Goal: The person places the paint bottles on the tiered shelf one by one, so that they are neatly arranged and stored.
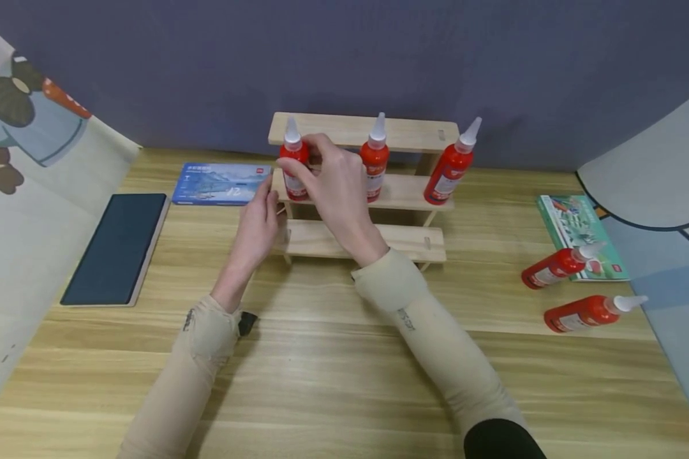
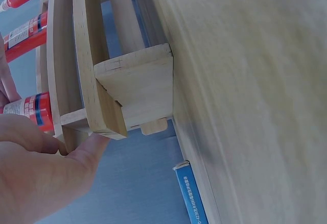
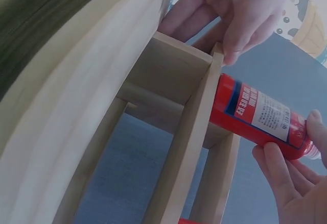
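A three-step wooden rack [image 1: 316,240] stands against the dark blue backdrop. My left hand [image 1: 255,224] grips its left end at the middle step, thumb and fingers on the wood in the left wrist view. With thumb and fingers, my right hand [image 1: 344,191] pinches the upper part of a red squeeze bottle [image 3: 260,114], upright at the left of the middle step. A second red bottle [image 1: 374,159] is upright near that step's middle. Towards the right end, a third bottle [image 1: 449,172] leans to the right. All have white pointed nozzles.
Two more red bottles [image 1: 580,314] lie on the right of the wooden table, one touching a green booklet [image 1: 580,229]. A blue flat box [image 1: 221,183] lies left of the rack. Farther left is a dark notebook [image 1: 117,248].
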Available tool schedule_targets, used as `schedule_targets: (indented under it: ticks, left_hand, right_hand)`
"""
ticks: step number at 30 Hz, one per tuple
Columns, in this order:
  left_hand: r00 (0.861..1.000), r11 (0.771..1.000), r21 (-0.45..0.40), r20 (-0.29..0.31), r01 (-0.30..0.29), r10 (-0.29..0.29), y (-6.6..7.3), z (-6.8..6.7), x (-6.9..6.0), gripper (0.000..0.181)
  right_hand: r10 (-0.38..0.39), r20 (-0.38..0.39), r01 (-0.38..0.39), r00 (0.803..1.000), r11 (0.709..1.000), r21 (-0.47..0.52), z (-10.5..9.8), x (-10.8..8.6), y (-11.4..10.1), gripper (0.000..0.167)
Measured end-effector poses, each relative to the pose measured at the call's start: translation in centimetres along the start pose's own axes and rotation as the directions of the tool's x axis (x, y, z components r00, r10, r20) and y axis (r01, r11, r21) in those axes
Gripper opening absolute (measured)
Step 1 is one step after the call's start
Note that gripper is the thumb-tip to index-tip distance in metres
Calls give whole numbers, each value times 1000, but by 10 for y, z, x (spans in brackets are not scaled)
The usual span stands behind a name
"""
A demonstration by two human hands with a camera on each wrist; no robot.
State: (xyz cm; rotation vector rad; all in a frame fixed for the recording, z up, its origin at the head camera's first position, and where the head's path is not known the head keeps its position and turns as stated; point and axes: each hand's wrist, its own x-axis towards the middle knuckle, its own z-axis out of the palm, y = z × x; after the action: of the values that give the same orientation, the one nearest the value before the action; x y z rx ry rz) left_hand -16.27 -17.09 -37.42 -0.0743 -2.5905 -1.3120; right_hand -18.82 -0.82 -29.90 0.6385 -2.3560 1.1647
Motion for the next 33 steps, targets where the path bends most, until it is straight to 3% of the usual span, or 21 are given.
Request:
schedule_targets:
  ticks: [15, 26, 33]
  left_hand:
    - [1000, 1000, -28, 10, -8, 8, 3, 2, -1, 49]
    - [1000, 999, -34, 10, 9, -9, 0, 2, 1, 49]
    - [1000, 997, -76, 18, 24, -23, 0, 1, 0, 49]
  right_hand:
    - [18, -11, -18, 1000, 1000, -4, 11, 10, 2, 48]
    - [97, 61, -93, 993, 993, -68, 1, 11, -4, 73]
    - [56, 78, -52, 995, 997, -53, 1, 8, -5, 69]
